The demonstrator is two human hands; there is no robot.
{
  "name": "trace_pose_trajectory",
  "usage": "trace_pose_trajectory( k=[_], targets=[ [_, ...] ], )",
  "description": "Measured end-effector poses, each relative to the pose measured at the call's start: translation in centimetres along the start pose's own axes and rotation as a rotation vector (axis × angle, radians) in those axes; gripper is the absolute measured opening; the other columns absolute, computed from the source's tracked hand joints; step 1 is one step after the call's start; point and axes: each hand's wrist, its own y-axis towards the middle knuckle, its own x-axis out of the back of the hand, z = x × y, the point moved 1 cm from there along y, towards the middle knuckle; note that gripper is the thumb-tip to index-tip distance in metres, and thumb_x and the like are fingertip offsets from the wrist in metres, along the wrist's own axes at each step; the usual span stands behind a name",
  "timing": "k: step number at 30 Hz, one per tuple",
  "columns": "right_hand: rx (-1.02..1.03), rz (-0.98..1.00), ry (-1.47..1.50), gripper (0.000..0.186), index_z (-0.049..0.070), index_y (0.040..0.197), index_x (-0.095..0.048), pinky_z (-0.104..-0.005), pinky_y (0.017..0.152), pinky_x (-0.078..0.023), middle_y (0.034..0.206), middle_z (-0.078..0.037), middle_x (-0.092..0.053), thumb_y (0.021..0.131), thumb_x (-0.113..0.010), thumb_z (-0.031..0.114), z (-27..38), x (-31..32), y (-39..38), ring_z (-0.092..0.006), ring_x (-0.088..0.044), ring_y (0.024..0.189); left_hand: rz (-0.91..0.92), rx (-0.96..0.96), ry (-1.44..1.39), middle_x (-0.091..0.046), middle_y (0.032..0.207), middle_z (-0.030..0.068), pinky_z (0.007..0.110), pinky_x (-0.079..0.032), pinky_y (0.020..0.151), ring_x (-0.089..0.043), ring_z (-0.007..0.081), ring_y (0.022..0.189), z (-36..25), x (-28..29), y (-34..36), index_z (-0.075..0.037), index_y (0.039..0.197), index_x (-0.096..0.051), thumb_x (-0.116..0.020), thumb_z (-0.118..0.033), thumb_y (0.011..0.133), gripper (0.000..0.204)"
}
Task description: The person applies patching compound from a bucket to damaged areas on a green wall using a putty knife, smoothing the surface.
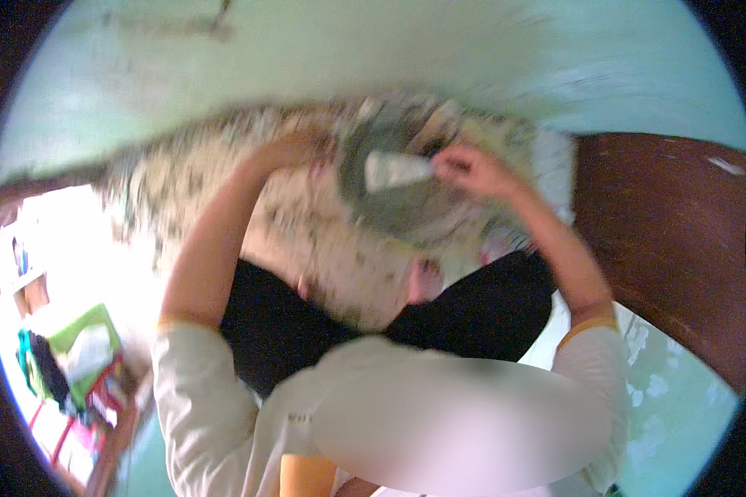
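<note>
My right hand (468, 172) is closed on a pale, wedge-shaped tool (394, 171), its wide end pointing left. Motion blur hides whether this is a scraper or a brush. The tool is over a round, grey-green shallow basin (371, 209), or a flat round patch of that colour; its depth is unclear. Beyond the tool, part of the round shape looks darker and brownish. My left hand (302, 149) reaches forward to the left of the basin, above the speckled floor or sheet (298, 207). Its fingers are smeared by motion.
A pale green, stained wall (348, 58) rises just beyond my hands. To the right stands a dark brown panel (655, 224). Beside my right knee lies a clear, partly red object (506, 238). Past a bright gap on the left are a green item (99, 323) and clutter.
</note>
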Motion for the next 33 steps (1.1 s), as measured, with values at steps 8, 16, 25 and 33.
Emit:
trace_pose_trajectory(
  k=[8,16,25,33],
  targets=[
    [-0.087,-0.368,0.134,0.029,0.005,0.115,-0.061,-0.0272,0.074,-0.048,0.093,-0.001,-0.063,0.094,-0.061,0.025,7.7,6.2,-9.7,-0.0094,-0.057,0.082,0.015,0.135,-0.261,-0.068,0.087,0.0133,0.035,-0.057,0.063,-0.068,0.0230,0.070,0.1,2.1,-1.5,0.001,0.101,-0.060,-0.054,-0.027,0.091,0.031],
    [-0.036,-1.053,0.615,0.029,0.006,0.118,-0.056,-0.0265,0.054,-0.048,0.084,-0.004,-0.059,0.094,-0.061,0.020,18.7,11.7,-21.9,-0.0115,-0.056,0.068,-0.239,-0.094,0.020,-0.068,0.081,0.0140,0.032,-0.054,0.061,-0.068,0.0198,0.066,-19.6,8.6,-9.3,0.003,0.102,-0.060,-0.055,-0.021,0.094,0.026],
    [0.079,-1.572,0.419,0.032,-0.001,0.114,-0.055,-0.0267,0.049,-0.046,0.084,-0.006,-0.059,0.093,-0.060,0.021,28.4,23.9,-25.2,-0.0125,-0.057,0.068,-1.304,-0.959,0.275,-0.066,0.081,0.0117,0.030,-0.048,0.064,-0.062,0.0174,0.074,-33.7,19.4,-23.7,0.003,0.101,-0.062,-0.053,-0.014,0.097,0.019],
    [-0.237,-1.801,0.072,0.033,-0.002,0.107,-0.059,-0.0370,0.063,-0.053,0.092,-0.019,-0.066,0.086,-0.061,0.023,31.1,31.2,-21.0,-0.0230,-0.067,0.083,-1.605,-0.989,0.497,-0.067,0.083,0.0095,0.024,-0.050,0.063,-0.061,0.0115,0.070,-39.8,25.8,-22.9,0.004,0.104,-0.064,-0.057,-0.007,0.094,0.016]
  ],
)
